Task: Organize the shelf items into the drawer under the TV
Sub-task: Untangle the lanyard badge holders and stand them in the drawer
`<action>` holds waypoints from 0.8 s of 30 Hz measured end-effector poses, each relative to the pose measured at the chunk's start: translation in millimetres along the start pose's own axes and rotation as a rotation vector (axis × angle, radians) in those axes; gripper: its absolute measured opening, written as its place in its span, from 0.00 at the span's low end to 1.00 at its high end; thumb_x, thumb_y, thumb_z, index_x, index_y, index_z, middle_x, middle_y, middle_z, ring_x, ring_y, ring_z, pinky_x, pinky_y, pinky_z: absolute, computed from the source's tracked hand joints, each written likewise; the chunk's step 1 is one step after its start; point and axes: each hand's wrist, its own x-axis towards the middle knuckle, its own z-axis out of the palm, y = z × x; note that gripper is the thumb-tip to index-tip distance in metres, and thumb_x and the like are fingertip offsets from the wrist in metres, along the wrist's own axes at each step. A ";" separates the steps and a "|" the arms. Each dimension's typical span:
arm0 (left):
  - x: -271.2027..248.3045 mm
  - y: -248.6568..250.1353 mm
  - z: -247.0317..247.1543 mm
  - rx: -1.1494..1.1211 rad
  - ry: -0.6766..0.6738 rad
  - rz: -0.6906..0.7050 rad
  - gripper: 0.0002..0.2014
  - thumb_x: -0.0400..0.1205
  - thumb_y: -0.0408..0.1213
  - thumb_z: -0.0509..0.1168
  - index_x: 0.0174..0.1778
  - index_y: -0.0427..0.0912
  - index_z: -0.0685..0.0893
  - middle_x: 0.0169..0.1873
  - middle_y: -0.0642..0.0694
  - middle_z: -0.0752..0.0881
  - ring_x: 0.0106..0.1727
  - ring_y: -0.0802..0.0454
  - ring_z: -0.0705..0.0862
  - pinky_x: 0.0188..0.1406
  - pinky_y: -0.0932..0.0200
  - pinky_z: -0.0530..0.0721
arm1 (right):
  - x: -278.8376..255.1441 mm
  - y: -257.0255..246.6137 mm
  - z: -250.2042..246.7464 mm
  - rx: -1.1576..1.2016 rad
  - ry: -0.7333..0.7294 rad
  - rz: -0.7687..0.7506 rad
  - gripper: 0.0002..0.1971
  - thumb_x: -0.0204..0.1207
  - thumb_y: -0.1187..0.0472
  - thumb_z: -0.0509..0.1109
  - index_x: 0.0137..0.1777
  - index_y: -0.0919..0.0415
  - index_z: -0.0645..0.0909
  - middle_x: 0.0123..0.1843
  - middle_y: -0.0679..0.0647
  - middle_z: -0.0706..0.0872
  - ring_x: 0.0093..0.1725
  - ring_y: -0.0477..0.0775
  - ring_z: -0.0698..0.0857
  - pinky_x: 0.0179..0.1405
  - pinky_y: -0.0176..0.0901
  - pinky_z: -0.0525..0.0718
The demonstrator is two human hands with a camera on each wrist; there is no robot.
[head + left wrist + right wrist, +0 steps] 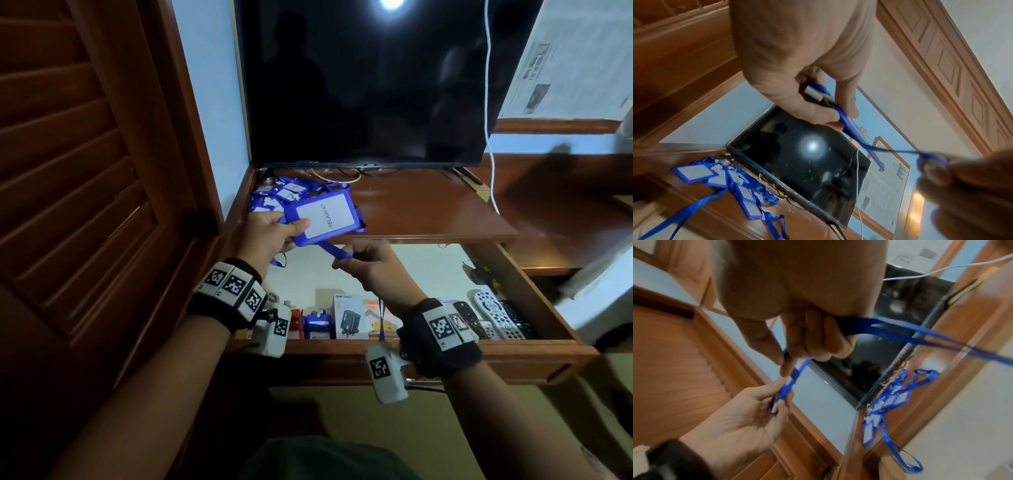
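Observation:
My left hand [274, 231] pinches a blue badge holder [323, 217] with a white card by its corner, above the shelf's front left. From it runs a blue lanyard strap [334, 250], and my right hand [368, 262] grips that strap just below and right of the holder. In the left wrist view the left hand [830, 112] pinches the holder's edge and the strap [865, 142] stretches to the right hand. In the right wrist view the right hand [797, 352] holds the strap [900, 332]. A pile of blue badge holders [277, 195] lies on the shelf [428, 212]. The drawer [428, 353] stands open below.
The TV [363, 85] stands at the back of the shelf, a white cable [489, 137] hanging at its right. Inside the drawer are a charger box [349, 317], a blue badge holder [317, 323], remotes [489, 313] and small items. A louvred wooden door [85, 171] is at left.

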 end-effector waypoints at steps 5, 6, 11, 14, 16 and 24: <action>0.7 2.7 3.9 0.350 -0.094 0.155 0.09 0.75 0.35 0.76 0.35 0.35 0.84 0.32 0.40 0.85 0.35 0.45 0.85 0.34 0.56 0.88 | 7.3 -19.7 4.7 -0.162 -0.131 -0.117 0.04 0.76 0.73 0.70 0.43 0.76 0.84 0.27 0.57 0.81 0.27 0.43 0.76 0.32 0.35 0.74; 1.8 3.0 4.2 0.437 -0.121 0.184 0.09 0.74 0.36 0.76 0.36 0.34 0.85 0.32 0.36 0.86 0.35 0.40 0.85 0.36 0.49 0.89 | 13.0 -22.0 3.3 -0.189 -0.123 -0.149 0.04 0.74 0.71 0.72 0.42 0.74 0.84 0.31 0.66 0.83 0.30 0.54 0.79 0.35 0.44 0.78; -0.2 6.8 2.4 0.644 -0.295 0.238 0.15 0.76 0.35 0.73 0.46 0.25 0.82 0.41 0.25 0.85 0.36 0.42 0.82 0.40 0.36 0.85 | 43.5 -32.6 -20.3 -0.352 -0.053 -0.230 0.04 0.70 0.68 0.77 0.35 0.66 0.86 0.37 0.65 0.88 0.36 0.57 0.83 0.44 0.57 0.83; -1.8 9.8 -6.7 0.543 -0.453 0.200 0.12 0.76 0.34 0.73 0.48 0.28 0.84 0.48 0.26 0.86 0.44 0.33 0.85 0.50 0.32 0.83 | 49.8 -41.4 -30.1 -0.306 -0.075 -0.214 0.06 0.69 0.69 0.78 0.35 0.71 0.85 0.33 0.64 0.85 0.33 0.53 0.79 0.38 0.50 0.80; -2.9 13.8 -14.3 0.432 -0.526 0.152 0.07 0.78 0.31 0.72 0.50 0.33 0.87 0.52 0.27 0.86 0.52 0.30 0.84 0.57 0.31 0.80 | 51.1 -44.5 -34.8 -0.233 -0.089 -0.223 0.07 0.71 0.72 0.76 0.37 0.78 0.84 0.29 0.61 0.83 0.29 0.49 0.79 0.34 0.40 0.77; -5.0 41.6 -20.5 0.008 -0.611 0.097 0.16 0.70 0.35 0.72 0.52 0.34 0.85 0.45 0.44 0.92 0.50 0.47 0.90 0.45 0.59 0.88 | 56.4 -39.1 -29.0 0.208 -0.011 -0.157 0.18 0.76 0.75 0.67 0.27 0.60 0.86 0.26 0.53 0.86 0.25 0.50 0.84 0.24 0.36 0.80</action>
